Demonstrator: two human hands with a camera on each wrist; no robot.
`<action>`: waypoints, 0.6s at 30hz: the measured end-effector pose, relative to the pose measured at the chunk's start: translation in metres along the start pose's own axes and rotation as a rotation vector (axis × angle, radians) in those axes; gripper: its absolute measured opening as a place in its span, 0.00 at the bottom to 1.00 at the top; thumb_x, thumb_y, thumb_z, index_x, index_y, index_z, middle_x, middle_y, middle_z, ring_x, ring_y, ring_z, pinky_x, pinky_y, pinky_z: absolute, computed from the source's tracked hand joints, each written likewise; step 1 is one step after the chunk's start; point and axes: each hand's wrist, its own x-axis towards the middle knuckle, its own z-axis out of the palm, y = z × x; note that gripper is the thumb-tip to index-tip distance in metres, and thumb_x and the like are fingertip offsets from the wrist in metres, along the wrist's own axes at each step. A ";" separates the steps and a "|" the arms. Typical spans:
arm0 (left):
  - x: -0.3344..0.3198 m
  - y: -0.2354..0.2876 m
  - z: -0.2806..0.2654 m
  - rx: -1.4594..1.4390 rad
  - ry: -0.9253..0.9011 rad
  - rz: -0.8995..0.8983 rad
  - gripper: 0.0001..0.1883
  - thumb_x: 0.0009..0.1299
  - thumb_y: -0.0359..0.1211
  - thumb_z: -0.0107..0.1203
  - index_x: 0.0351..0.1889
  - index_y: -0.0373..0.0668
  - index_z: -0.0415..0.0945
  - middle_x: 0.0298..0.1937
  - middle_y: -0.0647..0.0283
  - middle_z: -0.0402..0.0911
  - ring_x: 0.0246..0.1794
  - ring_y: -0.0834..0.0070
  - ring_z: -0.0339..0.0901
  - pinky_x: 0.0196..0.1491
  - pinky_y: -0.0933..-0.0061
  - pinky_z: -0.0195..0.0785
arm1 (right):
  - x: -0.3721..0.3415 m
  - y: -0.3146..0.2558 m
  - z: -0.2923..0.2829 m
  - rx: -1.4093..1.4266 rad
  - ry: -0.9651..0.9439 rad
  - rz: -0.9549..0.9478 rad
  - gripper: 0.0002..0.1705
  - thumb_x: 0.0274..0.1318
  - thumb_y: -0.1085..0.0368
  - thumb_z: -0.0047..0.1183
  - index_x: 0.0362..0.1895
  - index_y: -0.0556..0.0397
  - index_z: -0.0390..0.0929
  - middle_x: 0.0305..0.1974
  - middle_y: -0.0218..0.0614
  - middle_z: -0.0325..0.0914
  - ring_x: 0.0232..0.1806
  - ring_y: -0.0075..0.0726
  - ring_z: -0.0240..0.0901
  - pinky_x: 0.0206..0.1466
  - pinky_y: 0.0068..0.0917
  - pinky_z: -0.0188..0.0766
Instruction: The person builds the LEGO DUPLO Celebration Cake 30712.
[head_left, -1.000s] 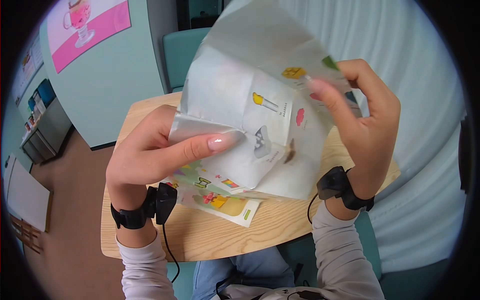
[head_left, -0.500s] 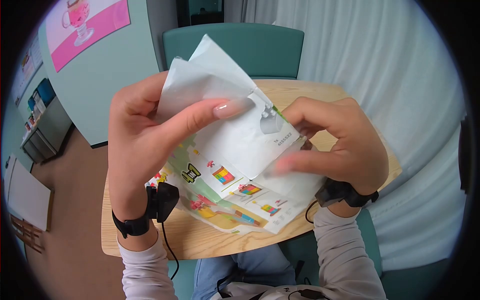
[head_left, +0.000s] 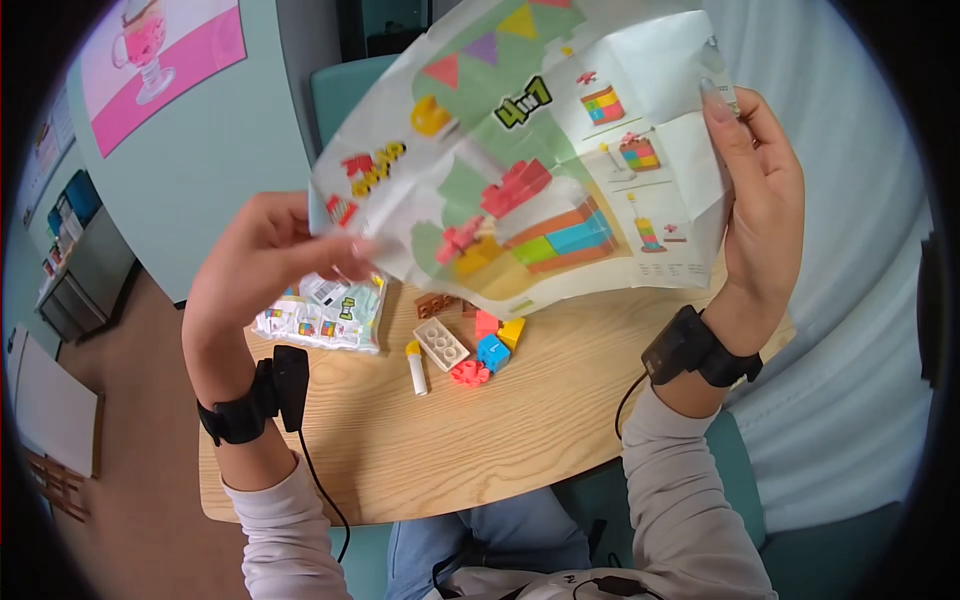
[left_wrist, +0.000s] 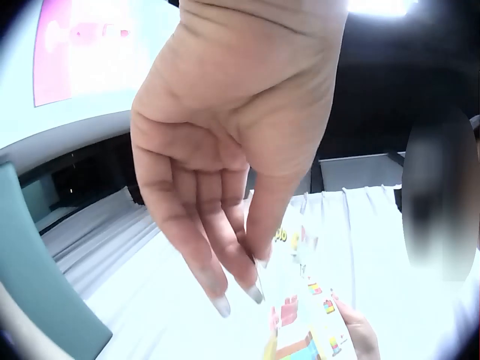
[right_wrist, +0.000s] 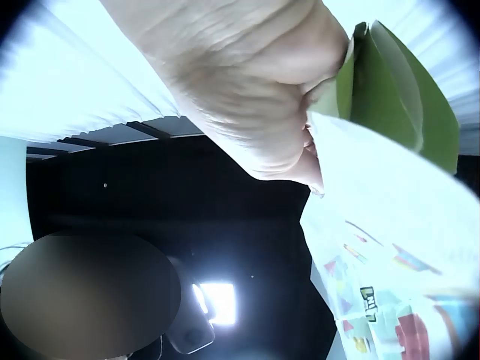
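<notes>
A creased paper instruction sheet (head_left: 555,160), printed with "4in1" and pictures of coloured bricks, is spread in the air over the table. My left hand (head_left: 250,265) pinches its lower left edge between thumb and fingers. On the far side, my right hand (head_left: 755,190) grips the right edge, thumb lying on the printed face. In the left wrist view the sheet (left_wrist: 300,315) hangs beyond the left fingertips. The right wrist view shows the sheet's folded green part (right_wrist: 409,97) beside the right hand (right_wrist: 255,82).
Below the sheet, the wooden table (head_left: 400,450) bears a white brick (head_left: 441,344), a candle piece (head_left: 417,370), a blue brick (head_left: 492,353), a yellow brick (head_left: 513,332), a coral flower piece (head_left: 470,374) and a brown piece (head_left: 433,305). A printed plastic bag (head_left: 330,320) lies left of them.
The sheet has been lifted and opened out, its colourful printed face now turned towards me. Both hands have spread apart, the right one rising, and the bricks and bag beneath have come into view.
</notes>
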 end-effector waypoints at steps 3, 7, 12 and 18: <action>0.010 -0.004 0.005 -0.133 0.147 0.038 0.15 0.70 0.35 0.59 0.48 0.33 0.79 0.40 0.63 0.85 0.38 0.80 0.81 0.40 0.78 0.74 | 0.006 0.004 -0.008 0.013 0.013 0.002 0.12 0.67 0.62 0.53 0.46 0.57 0.76 0.32 0.25 0.77 0.33 0.11 0.72 0.37 0.11 0.65; 0.028 -0.004 0.039 -0.635 0.283 0.175 0.19 0.75 0.36 0.51 0.58 0.34 0.71 0.53 0.59 0.80 0.50 0.74 0.79 0.51 0.70 0.75 | 0.007 0.010 -0.004 0.049 -0.008 -0.008 0.12 0.68 0.61 0.52 0.46 0.56 0.75 0.33 0.25 0.77 0.35 0.11 0.72 0.39 0.11 0.66; 0.044 -0.005 0.085 -0.931 0.213 -0.028 0.25 0.76 0.43 0.50 0.65 0.39 0.62 0.62 0.59 0.72 0.59 0.71 0.74 0.57 0.65 0.73 | 0.003 0.010 0.008 0.058 -0.080 0.020 0.13 0.68 0.60 0.52 0.48 0.56 0.75 0.35 0.26 0.78 0.36 0.12 0.72 0.40 0.12 0.66; 0.037 0.023 0.108 -1.038 0.152 -0.074 0.31 0.78 0.53 0.42 0.69 0.42 0.61 0.65 0.60 0.72 0.64 0.70 0.71 0.65 0.65 0.65 | 0.005 0.015 0.012 0.146 -0.198 0.087 0.13 0.69 0.59 0.51 0.48 0.56 0.74 0.36 0.26 0.79 0.38 0.13 0.73 0.42 0.13 0.67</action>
